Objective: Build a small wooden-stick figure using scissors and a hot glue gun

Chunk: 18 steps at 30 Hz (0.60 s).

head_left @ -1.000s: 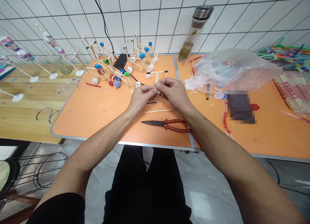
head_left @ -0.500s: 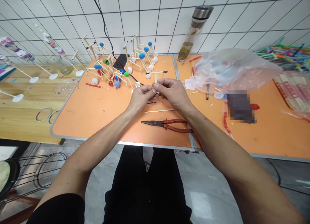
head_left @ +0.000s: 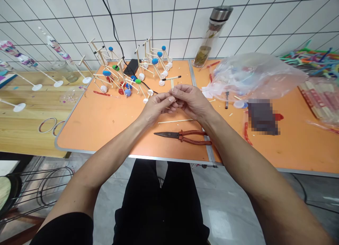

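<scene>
My left hand (head_left: 161, 104) and my right hand (head_left: 188, 99) meet above the orange table, fingers pinched together. Between them stands a T-shaped piece of thin wooden sticks (head_left: 172, 78), its crossbar tipped in black at both ends. My fingers hide its lower part. Below the hands lies a loose wooden stick (head_left: 175, 121). Nearer the table edge are pliers (head_left: 182, 136) with red handles, pointing left; my right forearm covers the handle ends. Behind my left hand stand several small stick models (head_left: 116, 73) with blue and green seats and round white or coloured discs.
A glass bottle (head_left: 208, 43) stands by the tiled wall. To the right are a clear plastic bag (head_left: 261, 75), a black marker (head_left: 226, 100), a blurred dark object (head_left: 263, 116) and bundled sticks (head_left: 319, 100). A phone (head_left: 132, 67) lies behind the models.
Both hands have shifted slightly, and the T-shaped stick piece has turned a little, showing black at both crossbar ends. A dark piece below the hands is now covered.
</scene>
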Tool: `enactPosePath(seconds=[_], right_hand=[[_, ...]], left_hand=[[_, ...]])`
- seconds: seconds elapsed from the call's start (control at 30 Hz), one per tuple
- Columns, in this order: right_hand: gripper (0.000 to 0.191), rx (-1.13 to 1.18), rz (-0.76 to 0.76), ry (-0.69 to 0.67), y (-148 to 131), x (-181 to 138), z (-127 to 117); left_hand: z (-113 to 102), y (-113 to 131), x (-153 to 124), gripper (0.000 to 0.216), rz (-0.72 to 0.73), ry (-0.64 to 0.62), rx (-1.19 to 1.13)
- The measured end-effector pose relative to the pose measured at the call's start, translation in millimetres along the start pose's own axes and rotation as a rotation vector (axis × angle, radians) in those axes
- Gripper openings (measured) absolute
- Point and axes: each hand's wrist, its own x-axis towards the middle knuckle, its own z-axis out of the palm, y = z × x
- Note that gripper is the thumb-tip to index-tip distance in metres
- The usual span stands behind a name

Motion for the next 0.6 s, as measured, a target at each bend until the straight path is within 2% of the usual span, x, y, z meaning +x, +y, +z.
enactPosePath(seconds=[0.33, 0.47, 0.6], right_hand=[[0.063, -0.167, -0.059, 0.131, 2.9, -2.2, 4.1], [0.055, -0.302, -0.144, 0.181, 0.4, -3.7, 1.9], [0.043, -0.395, -0.159, 0.18, -3.9, -4.4, -1.2]], left_hand=[[-2.0, -4.4, 1.1, 0.053, 0.029, 0.081, 0.086], [-3.3, -1.0, 1.9, 0.033, 0.012, 0.114, 0.065], [-10.4, 11.5, 5.9, 0.019, -0.056, 0.269, -0.038]])
